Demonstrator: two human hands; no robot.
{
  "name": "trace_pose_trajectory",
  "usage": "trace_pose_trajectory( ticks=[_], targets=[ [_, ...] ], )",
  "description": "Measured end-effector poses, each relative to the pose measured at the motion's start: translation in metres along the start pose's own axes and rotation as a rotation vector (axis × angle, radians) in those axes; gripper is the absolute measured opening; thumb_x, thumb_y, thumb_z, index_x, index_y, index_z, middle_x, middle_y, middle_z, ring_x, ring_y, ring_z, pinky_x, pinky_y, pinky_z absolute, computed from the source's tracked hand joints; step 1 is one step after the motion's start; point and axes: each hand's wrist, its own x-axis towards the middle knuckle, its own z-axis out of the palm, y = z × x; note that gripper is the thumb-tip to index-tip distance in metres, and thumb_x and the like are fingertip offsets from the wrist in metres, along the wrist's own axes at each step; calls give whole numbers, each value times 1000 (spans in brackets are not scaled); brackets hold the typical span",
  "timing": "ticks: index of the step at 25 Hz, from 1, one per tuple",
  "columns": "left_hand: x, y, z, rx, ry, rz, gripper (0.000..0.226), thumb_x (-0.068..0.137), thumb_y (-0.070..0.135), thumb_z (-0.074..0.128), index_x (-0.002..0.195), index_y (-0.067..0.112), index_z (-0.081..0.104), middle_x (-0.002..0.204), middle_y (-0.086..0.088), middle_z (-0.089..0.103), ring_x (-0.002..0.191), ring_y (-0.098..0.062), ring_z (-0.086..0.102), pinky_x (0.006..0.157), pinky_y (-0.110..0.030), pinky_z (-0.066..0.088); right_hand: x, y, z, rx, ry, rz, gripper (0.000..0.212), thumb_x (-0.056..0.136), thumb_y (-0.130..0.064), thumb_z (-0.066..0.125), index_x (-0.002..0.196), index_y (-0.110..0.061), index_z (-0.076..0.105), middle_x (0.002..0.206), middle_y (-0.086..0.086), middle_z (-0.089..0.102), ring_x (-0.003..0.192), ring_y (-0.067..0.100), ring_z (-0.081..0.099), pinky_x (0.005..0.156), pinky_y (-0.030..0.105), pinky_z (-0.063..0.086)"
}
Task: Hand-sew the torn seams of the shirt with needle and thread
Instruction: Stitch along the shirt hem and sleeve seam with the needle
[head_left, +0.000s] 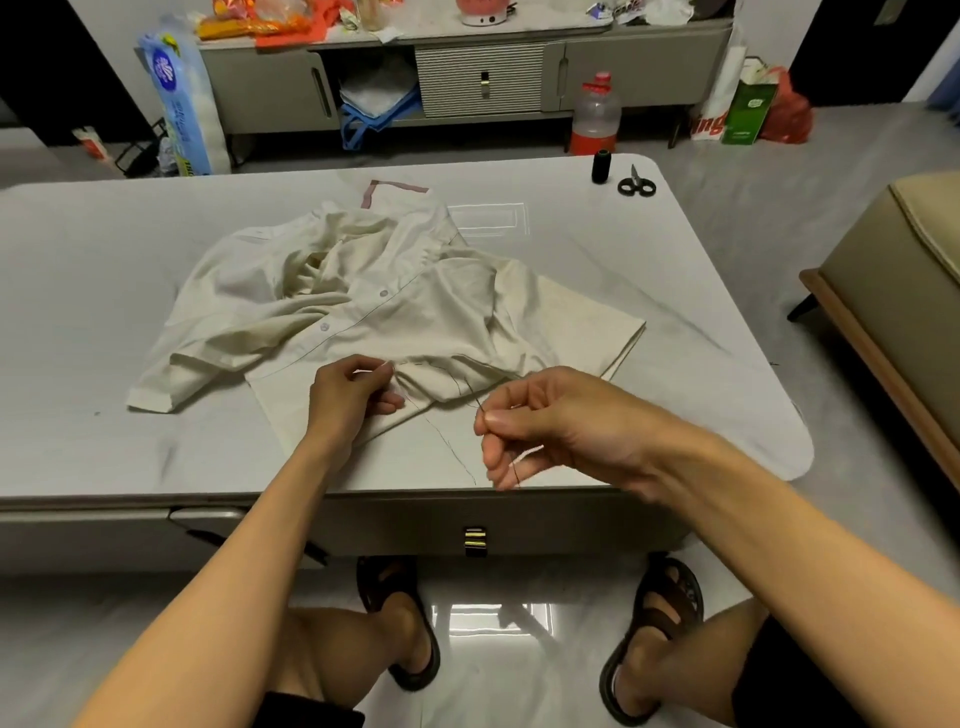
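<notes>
Head view: one wide look down over a low table, with both forearms reaching in from the near edge.
Table (104, 322): pale grey top with rounded corners, with a drawer front below the near edge.
Shirt (363, 301): cream and buttoned, lying crumpled on the middle of the table. One sleeve is spread toward the left and a flat folded panel reaches toward the right. Its near hem lies under the hands.
Left hand (345, 395): rests on the shirt's near hem with its fingers curled. Thumb and forefinger pinch a thin bright sliver that looks like the needle (378, 369), though it is too small to be sure.
Right hand (545, 426): raised just above the near edge of the table, to the right of the hem. Its fingers are curled, and thumb and forefinger nip the thread.
Thread (451, 448): a dark strand that runs from the shirt's fold to the right hand's pinch. Another length trails over the bare table toward the near edge.
Spool (601, 166): black and upright, at the far right corner of the table.
Scissors (636, 183): small with black handles, lying just beside the spool.
Bottle (596, 117): clear plastic with a red cap, on the floor behind the table.
Cabinet (519, 78): low and grey, against the far wall, with clutter on top.
Sandals (402, 623): dark, on both feet, beneath the table.
</notes>
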Motion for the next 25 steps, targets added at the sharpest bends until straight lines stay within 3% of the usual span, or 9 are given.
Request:
trace_pose_trajectory(
  ticks=[5, 6, 8, 11, 14, 18, 21, 23, 25],
  targets=[
    [-1, -8, -3, 99, -16, 89, 12, 95, 16, 67, 89, 5, 70, 62, -13, 65, 58, -24, 61, 54, -28, 49, 68, 53, -5, -204, 638, -249, 19, 98, -5, 53, 85, -12, 64, 107, 5, 70, 71, 16, 69, 65, 28, 58],
    [0, -9, -2, 119, -12, 93, 12, 95, 16, 67, 88, 7, 70, 60, -11, 64, 56, -23, 59, 55, -28, 49, 82, 59, -8, -237, 685, -268, 19, 97, -6, 55, 84, -14, 65, 110, 2, 68, 72, 16, 69, 65, 28, 59],
    [6, -9, 2, 136, -14, 89, 12, 95, 16, 67, 87, 8, 70, 57, -10, 64, 55, -22, 58, 58, -30, 49, 105, 66, -14, -346, 716, -271, 18, 95, -7, 57, 82, -14, 67, 98, 3, 71, 74, 16, 68, 68, 26, 57],
    [13, -4, 9, 116, -52, 87, 9, 94, 13, 68, 87, 7, 70, 59, -11, 64, 56, -25, 60, 61, -33, 50, 122, 64, -34, -530, 799, -254, 18, 94, -10, 57, 82, -14, 70, 78, -3, 68, 78, 12, 61, 66, 11, 40],
    [10, 8, 22, 180, -147, 130, 7, 91, 9, 69, 84, 8, 70, 60, -14, 65, 54, -24, 61, 61, -35, 51, 118, 62, -69, -508, 916, -207, 17, 94, -10, 56, 85, -12, 70, 80, -2, 67, 85, 17, 62, 69, 22, 36],
    [1, 27, 33, 371, -181, 201, 10, 89, 10, 71, 80, 7, 72, 55, -14, 66, 48, -18, 58, 55, -23, 47, 108, 64, -80, -522, 933, -191, 16, 94, -10, 55, 86, -12, 68, 86, -2, 66, 89, 18, 60, 72, 23, 37],
    [-3, 33, 24, 382, -209, 176, 11, 90, 11, 71, 80, 8, 74, 57, -13, 67, 51, -17, 61, 59, -21, 49, 99, 54, -61, -609, 963, -397, 13, 95, -8, 54, 89, -13, 65, 90, -4, 63, 85, 11, 58, 71, 12, 38],
    [-4, 32, 18, 334, -253, 127, 11, 91, 11, 70, 82, 8, 75, 60, -14, 68, 56, -21, 65, 65, -27, 53, 96, 46, -43, -609, 828, -498, 13, 96, -7, 54, 89, -11, 63, 81, -5, 65, 75, 8, 61, 68, 13, 43],
    [-2, 30, 14, 263, -299, 64, 10, 92, 9, 68, 85, 7, 75, 64, -15, 69, 59, -24, 66, 67, -31, 55, 96, 46, -26, -576, 637, -471, 13, 96, -7, 55, 87, -10, 62, 71, -5, 67, 65, 9, 63, 65, 18, 48]
  ],
)
